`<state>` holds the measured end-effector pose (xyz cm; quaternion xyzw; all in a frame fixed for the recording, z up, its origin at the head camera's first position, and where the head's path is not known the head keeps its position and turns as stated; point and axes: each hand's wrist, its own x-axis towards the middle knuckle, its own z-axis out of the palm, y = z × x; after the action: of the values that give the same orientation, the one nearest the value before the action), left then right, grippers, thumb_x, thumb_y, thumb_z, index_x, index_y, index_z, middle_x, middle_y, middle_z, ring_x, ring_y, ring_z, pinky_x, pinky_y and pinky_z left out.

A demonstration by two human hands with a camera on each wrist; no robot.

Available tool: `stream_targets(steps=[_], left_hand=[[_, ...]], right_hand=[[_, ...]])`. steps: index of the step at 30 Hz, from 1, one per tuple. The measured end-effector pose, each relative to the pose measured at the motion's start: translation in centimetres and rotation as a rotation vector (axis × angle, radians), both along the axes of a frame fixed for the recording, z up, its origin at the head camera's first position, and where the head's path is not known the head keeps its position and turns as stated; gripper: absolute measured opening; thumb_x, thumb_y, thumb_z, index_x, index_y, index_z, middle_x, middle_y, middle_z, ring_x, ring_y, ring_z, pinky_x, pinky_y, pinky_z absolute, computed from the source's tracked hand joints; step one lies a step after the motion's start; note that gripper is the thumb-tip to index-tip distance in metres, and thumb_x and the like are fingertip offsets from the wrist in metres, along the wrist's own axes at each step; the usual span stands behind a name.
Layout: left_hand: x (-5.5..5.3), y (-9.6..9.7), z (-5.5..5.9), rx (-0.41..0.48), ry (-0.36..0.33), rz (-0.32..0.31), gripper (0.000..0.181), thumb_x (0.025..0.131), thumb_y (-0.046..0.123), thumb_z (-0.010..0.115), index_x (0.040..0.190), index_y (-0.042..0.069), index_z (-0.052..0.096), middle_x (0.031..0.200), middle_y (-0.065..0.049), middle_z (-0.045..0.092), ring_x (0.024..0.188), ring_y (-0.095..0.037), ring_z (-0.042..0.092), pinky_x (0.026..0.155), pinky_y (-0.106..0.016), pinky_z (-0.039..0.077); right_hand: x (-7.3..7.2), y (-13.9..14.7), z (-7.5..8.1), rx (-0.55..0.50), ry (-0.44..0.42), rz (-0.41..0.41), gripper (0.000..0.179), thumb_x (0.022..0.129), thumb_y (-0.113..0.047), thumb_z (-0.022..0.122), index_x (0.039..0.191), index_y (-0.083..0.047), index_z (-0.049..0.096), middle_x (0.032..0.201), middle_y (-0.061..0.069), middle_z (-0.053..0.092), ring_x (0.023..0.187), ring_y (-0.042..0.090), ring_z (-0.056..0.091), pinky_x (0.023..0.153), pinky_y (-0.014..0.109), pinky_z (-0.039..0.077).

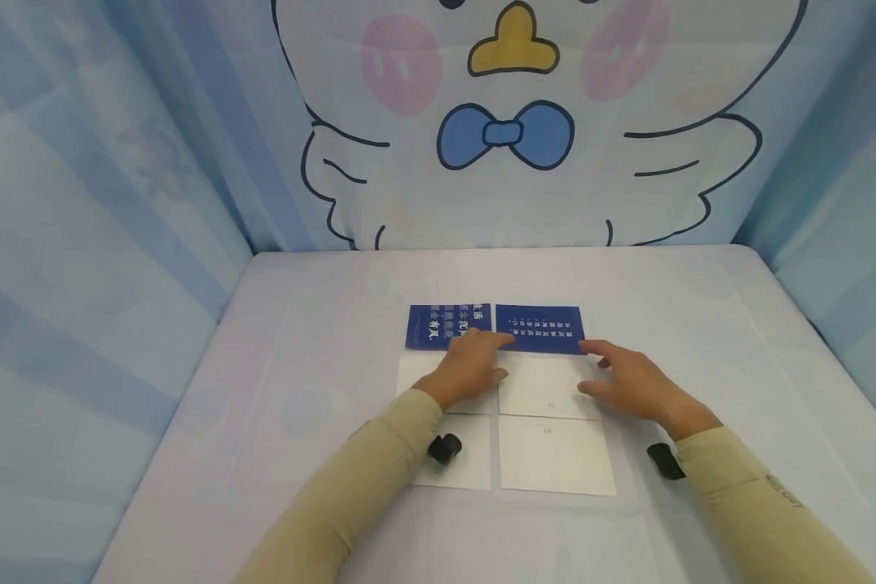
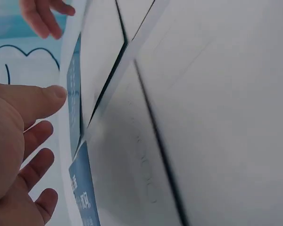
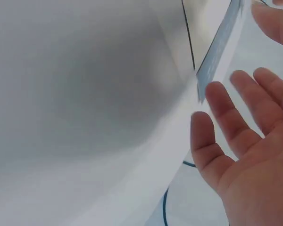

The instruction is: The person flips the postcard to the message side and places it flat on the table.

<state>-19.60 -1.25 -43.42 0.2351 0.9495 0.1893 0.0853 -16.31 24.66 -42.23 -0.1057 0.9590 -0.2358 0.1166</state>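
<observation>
Two blue cards with white printed characters, a left one (image 1: 434, 318) and a right one (image 1: 540, 320), lie side by side on the table. Nearer the person, white cards form two rows: upper left (image 1: 418, 369), upper right (image 1: 543, 393), lower left (image 1: 474, 466) and lower right (image 1: 555, 458). The left hand (image 1: 467, 365) is over the left column, its fingers reaching toward the right blue card; contact cannot be told. Beside the right column, the right hand (image 1: 635, 385) has its fingers extended near that blue card's lower right corner. Neither hand visibly holds anything.
A pale cloth covers the table (image 1: 321, 324). Behind it hangs a curtain (image 1: 423, 195) with a cartoon figure, and blue curtains flank both sides. Small black objects, one by the left wrist (image 1: 445, 448) and one by the right (image 1: 666, 461), sit against the sleeves.
</observation>
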Motion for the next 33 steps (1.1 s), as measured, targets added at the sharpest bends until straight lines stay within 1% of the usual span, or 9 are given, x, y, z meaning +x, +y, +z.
stream_targets(steps=[3, 6, 8, 10, 14, 18, 24, 30, 33], left_hand=[[-1.6, -0.2, 0.0, 0.014, -0.009, 0.036, 0.059, 0.093, 0.031, 0.073, 0.147, 0.02, 0.051, 0.146, 0.001, 0.053, 0.135, -0.027, 0.042, 0.11, -0.049, 0.031], [-2.7, -0.4, 0.0, 0.01, -0.034, 0.068, 0.062, 0.092, 0.034, 0.073, 0.148, 0.021, 0.049, 0.148, 0.002, 0.051, 0.139, -0.025, 0.037, 0.113, -0.049, 0.024], [-3.3, -0.4, -0.1, -0.007, -0.044, 0.082, 0.063, 0.092, 0.034, 0.073, 0.149, 0.022, 0.049, 0.148, 0.002, 0.051, 0.14, -0.024, 0.036, 0.113, -0.048, 0.024], [-3.7, -0.3, -0.1, -0.026, -0.048, 0.093, 0.063, 0.092, 0.034, 0.073, 0.149, 0.022, 0.049, 0.148, 0.003, 0.051, 0.14, -0.024, 0.035, 0.113, -0.048, 0.022], [-4.5, 0.2, -0.2, -0.045, -0.048, 0.097, 0.067, 0.09, 0.036, 0.076, 0.15, 0.022, 0.048, 0.147, 0.003, 0.052, 0.14, -0.024, 0.035, 0.113, -0.05, 0.022], [-5.0, 0.7, -0.2, -0.059, -0.051, 0.1, 0.073, 0.087, 0.038, 0.079, 0.151, 0.022, 0.047, 0.148, 0.004, 0.051, 0.139, -0.024, 0.036, 0.111, -0.05, 0.023], [-5.2, 1.0, 0.0, -0.124, -0.075, 0.085, 0.076, 0.086, 0.042, 0.078, 0.152, 0.023, 0.045, 0.15, 0.002, 0.049, 0.141, -0.025, 0.034, 0.111, -0.051, 0.023], [-5.5, 0.6, 0.7, -0.123, -0.096, 0.042, 0.06, 0.093, 0.043, 0.068, 0.147, 0.022, 0.053, 0.143, 0.002, 0.056, 0.138, -0.023, 0.038, 0.111, -0.051, 0.022], [-5.7, 0.5, 0.9, -0.104, -0.106, 0.021, 0.05, 0.096, 0.041, 0.062, 0.142, 0.021, 0.058, 0.136, 0.003, 0.061, 0.132, -0.02, 0.044, 0.109, -0.049, 0.022]], right_hand=[[-1.3, 0.2, 0.4, 0.021, -0.008, -0.019, 0.071, 0.092, -0.031, 0.071, 0.149, -0.001, 0.042, 0.137, 0.033, 0.051, 0.124, 0.051, 0.047, 0.1, 0.066, 0.038], [-2.7, 0.3, 0.4, 0.024, -0.021, -0.036, 0.073, 0.092, -0.032, 0.071, 0.151, -0.001, 0.039, 0.146, 0.034, 0.042, 0.133, 0.053, 0.039, 0.105, 0.066, 0.032], [-3.6, 0.2, 0.2, 0.028, -0.032, -0.048, 0.074, 0.092, -0.031, 0.07, 0.152, -0.001, 0.037, 0.149, 0.033, 0.037, 0.136, 0.053, 0.034, 0.107, 0.066, 0.029], [-4.4, 0.2, 0.0, 0.034, -0.046, -0.055, 0.076, 0.092, -0.031, 0.07, 0.152, -0.001, 0.036, 0.151, 0.033, 0.034, 0.137, 0.054, 0.031, 0.108, 0.066, 0.027], [-5.7, 0.2, -0.4, 0.04, -0.077, -0.051, 0.077, 0.092, -0.033, 0.071, 0.152, 0.0, 0.035, 0.151, 0.035, 0.034, 0.138, 0.054, 0.03, 0.109, 0.065, 0.025], [-6.4, 0.0, -0.6, 0.047, -0.109, -0.045, 0.081, 0.091, -0.036, 0.073, 0.152, 0.002, 0.035, 0.152, 0.034, 0.033, 0.138, 0.054, 0.029, 0.11, 0.064, 0.025], [-7.0, -0.1, -0.3, 0.09, -0.131, -0.049, 0.084, 0.088, -0.037, 0.076, 0.15, 0.003, 0.037, 0.151, 0.033, 0.035, 0.137, 0.054, 0.031, 0.108, 0.065, 0.027], [-7.5, -0.2, -0.1, 0.103, -0.151, -0.029, 0.092, 0.083, -0.042, 0.079, 0.151, 0.003, 0.035, 0.15, 0.034, 0.035, 0.136, 0.055, 0.032, 0.108, 0.065, 0.028], [-7.7, -0.2, 0.1, 0.093, -0.142, -0.019, 0.085, 0.085, -0.037, 0.076, 0.149, 0.003, 0.038, 0.148, 0.032, 0.04, 0.135, 0.052, 0.036, 0.109, 0.064, 0.028]])
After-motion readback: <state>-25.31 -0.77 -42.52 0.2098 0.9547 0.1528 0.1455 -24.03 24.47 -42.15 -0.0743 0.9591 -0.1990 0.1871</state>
